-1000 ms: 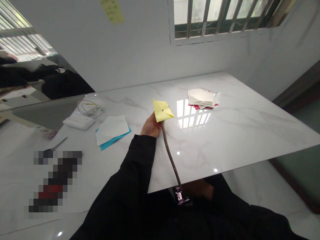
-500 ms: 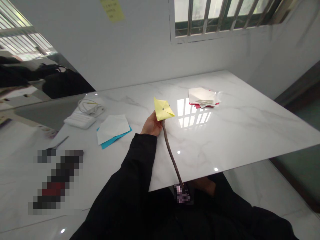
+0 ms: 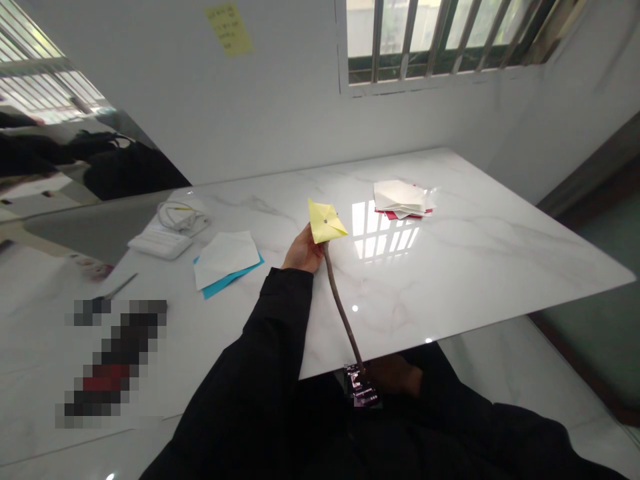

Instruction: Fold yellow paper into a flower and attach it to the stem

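A yellow paper pinwheel (image 3: pixel 327 230) with a small dark pin at its middle sits at the top of a thin brown stick (image 3: pixel 339 300). My left hand (image 3: pixel 303 252) is closed around the stick's upper end, just behind the pinwheel; some fingers are hidden by the paper. The stick slants down toward the table's near edge. At its lower end, below the edge and in shadow, lies my right hand (image 3: pixel 397 375), its fingers too dark to make out. A blurred-out object with a lit, screen-like patch (image 3: pixel 363 392) is beside it.
White and blue paper sheets (image 3: pixel 227 261) lie left of my arm, beyond them a white box-like device (image 3: pixel 160 241) with a cable. Scissors (image 3: pixel 113 293) and a blurred dark object (image 3: pixel 117 353) are farther left. White and red papers (image 3: pixel 403 198) lie on the marble-patterned table (image 3: pixel 475 253).
The view has tilted up slightly. My right hand has moved a little left, closer to the stick's lower end. My left hand and the pinwheel stay almost in place.
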A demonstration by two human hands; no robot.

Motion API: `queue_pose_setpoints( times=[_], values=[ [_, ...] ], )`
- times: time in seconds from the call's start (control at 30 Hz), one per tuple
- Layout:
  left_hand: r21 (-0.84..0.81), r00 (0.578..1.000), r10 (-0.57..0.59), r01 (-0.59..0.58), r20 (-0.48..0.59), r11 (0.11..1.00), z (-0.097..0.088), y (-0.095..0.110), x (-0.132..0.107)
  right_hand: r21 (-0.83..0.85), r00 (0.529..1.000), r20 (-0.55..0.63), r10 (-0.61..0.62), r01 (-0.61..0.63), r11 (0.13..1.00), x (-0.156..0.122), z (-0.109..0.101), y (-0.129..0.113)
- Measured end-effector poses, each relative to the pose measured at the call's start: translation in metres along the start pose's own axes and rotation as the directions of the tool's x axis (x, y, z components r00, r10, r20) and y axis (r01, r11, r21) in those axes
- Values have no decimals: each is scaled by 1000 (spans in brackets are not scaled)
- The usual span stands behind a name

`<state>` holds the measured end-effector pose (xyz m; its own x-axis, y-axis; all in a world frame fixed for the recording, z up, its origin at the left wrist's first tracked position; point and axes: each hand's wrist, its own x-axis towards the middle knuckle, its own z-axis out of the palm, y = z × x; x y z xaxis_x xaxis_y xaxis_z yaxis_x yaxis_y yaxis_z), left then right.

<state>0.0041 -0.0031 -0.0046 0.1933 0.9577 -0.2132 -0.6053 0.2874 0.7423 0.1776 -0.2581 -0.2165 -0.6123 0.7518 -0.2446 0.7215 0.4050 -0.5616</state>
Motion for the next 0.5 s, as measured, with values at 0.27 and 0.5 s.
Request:
queue_pose_setpoints(
  times=[0.27, 0.5],
  values=[
    [-29, 1000, -13, 13, 9, 999, 3, 2, -3, 34, 975, -211, 75, -69, 997, 3, -8, 11],
    [6, 1000, -19, 19, -11, 1000, 4, 1, -3, 105, 940, -278, 196, -173, 979, 1, 3, 18]
  ],
)
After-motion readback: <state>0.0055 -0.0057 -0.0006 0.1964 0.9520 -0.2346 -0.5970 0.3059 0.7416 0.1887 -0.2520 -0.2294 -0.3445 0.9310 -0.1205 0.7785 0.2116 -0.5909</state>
